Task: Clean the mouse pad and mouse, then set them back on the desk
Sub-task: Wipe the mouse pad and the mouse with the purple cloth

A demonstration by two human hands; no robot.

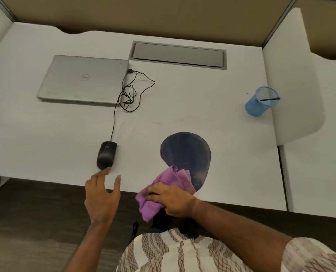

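Observation:
A dark rounded mouse pad (186, 154) lies flat on the white desk (45, 138) near its front edge. My right hand (171, 200) is shut on a purple cloth (163, 185) whose upper folds rest on the pad's near end. A black wired mouse (106, 155) sits on the desk to the left of the pad. My left hand (102, 195) hovers just in front of the mouse with fingers spread, one fingertip right at its rear edge, holding nothing.
A shut silver laptop (84, 79) lies at the back left, with the mouse's cable (130, 95) coiled beside it. A grey cable hatch (178, 55) is set into the desk behind. A blue mesh pen cup (262, 102) stands at the right by a white divider (292, 85).

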